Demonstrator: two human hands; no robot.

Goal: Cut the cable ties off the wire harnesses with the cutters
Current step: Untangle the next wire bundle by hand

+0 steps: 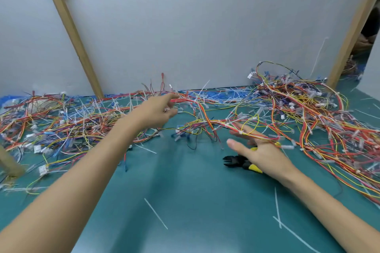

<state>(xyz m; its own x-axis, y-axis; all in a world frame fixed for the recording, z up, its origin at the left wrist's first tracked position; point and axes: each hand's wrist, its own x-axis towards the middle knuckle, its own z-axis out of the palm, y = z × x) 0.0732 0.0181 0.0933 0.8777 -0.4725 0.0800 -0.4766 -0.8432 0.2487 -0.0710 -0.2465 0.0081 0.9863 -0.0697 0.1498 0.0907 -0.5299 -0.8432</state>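
Wire harness (207,121), red, yellow and black strands with white connectors: strung above the middle of the bench (185,191) between both hands.
Left hand (158,112): stretched toward the back edge, thumb and fingertips pinching the harness's red end; blurred.
Right hand (261,154): right of centre, thumb and visible fingers straight and spread, the harness draped across them.
Cutters (236,162), black head, yellow-and-black handles: under the right palm, jaws apart and pointing left; whether any hidden finger touches them cannot be told.
Left heap (51,121) of harnesses: along the back-left edge.
Right heap (308,104): larger, filling the back-right corner and right edge.
Cable ties (155,213), white, loose: scattered on the near half of the bench; more, white and blue, along the back edge.
Grey partition board (185,26) with wooden battens (70,26): standing at the back edge.
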